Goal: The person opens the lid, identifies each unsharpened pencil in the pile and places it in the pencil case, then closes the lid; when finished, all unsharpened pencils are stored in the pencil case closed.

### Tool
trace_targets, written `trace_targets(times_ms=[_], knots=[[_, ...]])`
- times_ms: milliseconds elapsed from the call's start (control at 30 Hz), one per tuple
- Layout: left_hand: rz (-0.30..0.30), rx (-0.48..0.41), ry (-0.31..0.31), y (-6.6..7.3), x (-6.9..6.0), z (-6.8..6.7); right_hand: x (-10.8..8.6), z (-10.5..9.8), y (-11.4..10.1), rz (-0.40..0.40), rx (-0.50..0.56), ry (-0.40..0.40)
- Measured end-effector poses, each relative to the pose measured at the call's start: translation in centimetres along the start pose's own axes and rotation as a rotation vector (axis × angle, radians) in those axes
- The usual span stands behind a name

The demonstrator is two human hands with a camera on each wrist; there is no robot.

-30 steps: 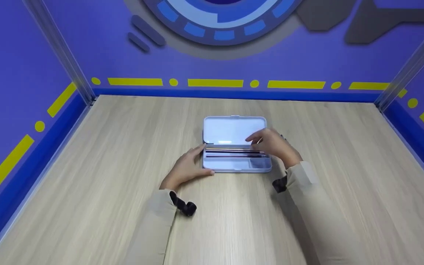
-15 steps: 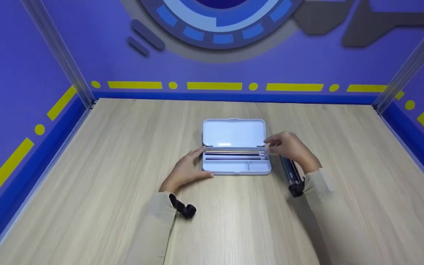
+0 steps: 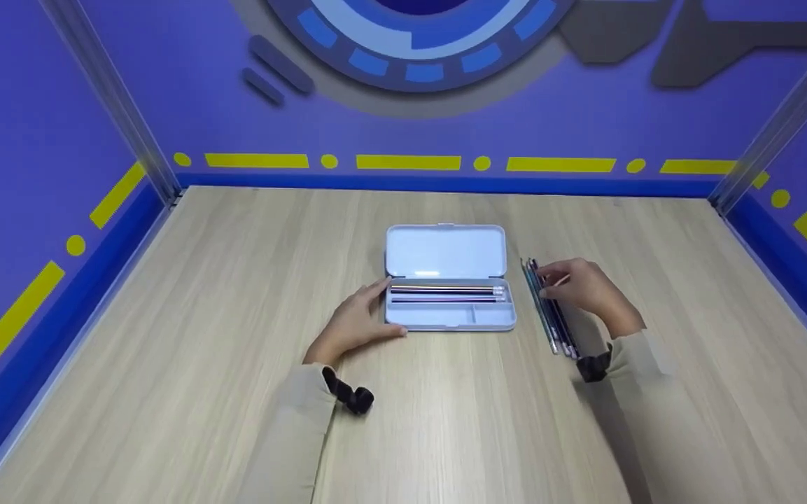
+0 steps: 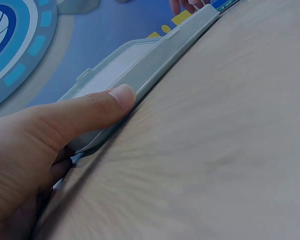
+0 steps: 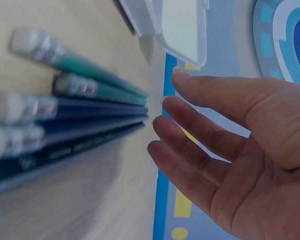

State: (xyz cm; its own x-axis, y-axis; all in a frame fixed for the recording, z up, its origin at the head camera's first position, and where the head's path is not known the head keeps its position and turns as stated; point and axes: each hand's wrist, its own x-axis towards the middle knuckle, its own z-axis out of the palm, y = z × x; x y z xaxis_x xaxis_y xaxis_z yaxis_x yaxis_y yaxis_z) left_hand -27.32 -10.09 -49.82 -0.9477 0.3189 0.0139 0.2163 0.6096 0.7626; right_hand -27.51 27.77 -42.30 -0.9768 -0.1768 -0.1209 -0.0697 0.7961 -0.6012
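The left hand (image 3: pixel 353 325) grips the left end of the open white pencil case (image 3: pixel 445 252), thumb on its near side; shiny pencils (image 3: pixel 445 289) lie in its far compartment. To the right, the right hand (image 3: pixel 588 290) hovers by loose eraser-tipped pencils (image 5: pixel 95 109), thumb and fingers apart.

A blue wall (image 3: pixel 179 84) stands behind the wood-grain table (image 3: pixel 459 399).

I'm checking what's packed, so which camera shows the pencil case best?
The head view: it shows nearly all the pencil case, open, with pencils inside. The left wrist view has its side, slanted, partly behind the left hand; the right wrist view catches only an end and part of the lid.
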Motion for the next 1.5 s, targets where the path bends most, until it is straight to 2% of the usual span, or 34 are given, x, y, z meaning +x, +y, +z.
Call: trace_targets(times_ms=[400,633,1067,1333,1500], knots=[[0.003,-0.005,0.003,-0.1,0.0,0.1,-0.9,-0.4,2.0,0.077,0.025,-0.07],[0.013,-0.017,-0.002,-0.1,0.0,0.0,-1.2,-0.6,2.6,0.072,0.008,-0.113],[0.031,-0.001,0.007,-0.1,0.1,0.0,-1.3,-0.6,3.1,0.099,0.005,-0.117],[0.001,-0.022,-0.005,0.2,0.0,-0.1,-0.8,-0.5,3.3,0.131,0.01,-0.096],[-0.002,-0.021,-0.008,0.1,-0.1,-0.1,-0.5,-0.3,3.4,0.106,-0.018,-0.072]])
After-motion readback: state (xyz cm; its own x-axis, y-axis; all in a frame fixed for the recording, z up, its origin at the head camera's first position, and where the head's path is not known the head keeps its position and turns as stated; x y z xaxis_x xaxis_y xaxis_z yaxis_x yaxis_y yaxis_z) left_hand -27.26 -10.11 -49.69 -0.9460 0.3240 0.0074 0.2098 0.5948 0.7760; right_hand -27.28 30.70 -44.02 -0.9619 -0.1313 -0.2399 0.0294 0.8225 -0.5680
